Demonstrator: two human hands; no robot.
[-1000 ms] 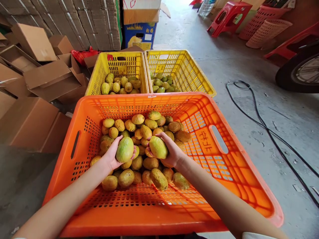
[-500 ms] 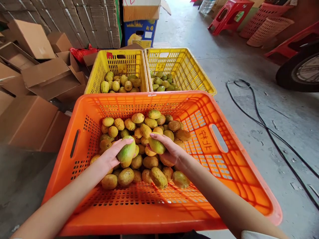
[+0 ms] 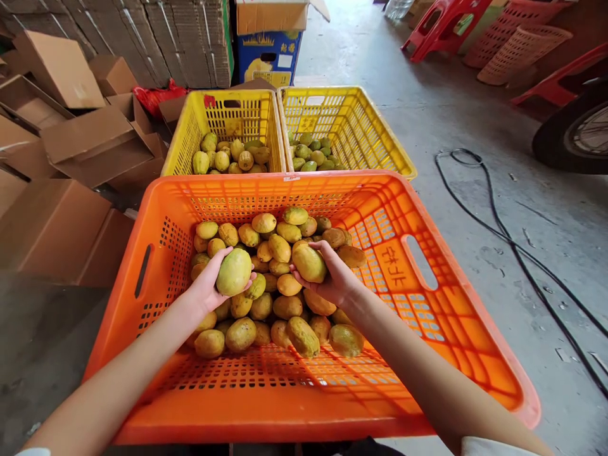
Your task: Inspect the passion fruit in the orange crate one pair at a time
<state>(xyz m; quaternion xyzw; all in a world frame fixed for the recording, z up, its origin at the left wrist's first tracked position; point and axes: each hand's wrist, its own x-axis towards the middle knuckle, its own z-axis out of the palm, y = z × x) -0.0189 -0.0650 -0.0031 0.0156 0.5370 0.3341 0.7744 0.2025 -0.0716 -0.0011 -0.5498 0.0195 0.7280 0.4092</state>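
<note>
My left hand is closed around a pale yellow-green oval fruit, like a small mango or papaya. My right hand grips a similar yellow-green fruit, thumb over its top and fingers beneath. Both are held above a heap of yellow and brownish oval fruit in a large orange plastic crate. Some fruit in the heap shows dark spots. My hands hide part of the pile.
Behind stand two yellow crates; the left one holds yellowish fruit, the right one greener fruit. Cardboard boxes lie at left. A black cable loops across the floor at right, near a wheel and a red stool.
Both fruits have been turned in my hands and now show paler yellow-green sides. My right hand has shifted slightly right and up, widening the gap between the hands.
</note>
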